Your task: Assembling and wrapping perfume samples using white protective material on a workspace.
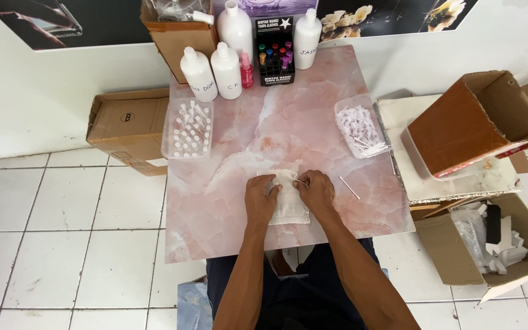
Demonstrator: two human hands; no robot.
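— Both hands' grip, status? Left hand (260, 197) and right hand (316, 190) pinch a small white pouch (289, 205), flat on the desk (276, 128).
— Handling?
— Likely light, soft, limp; best taken by its edges.

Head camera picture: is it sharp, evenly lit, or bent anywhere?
Head view: soft, even daylight, with only faint shadows under the left hand and right hand on the plastic bag; mild sheen on the pink marble tabletop; focus sharp throughout; floor tile lines bow slightly toward the edges.
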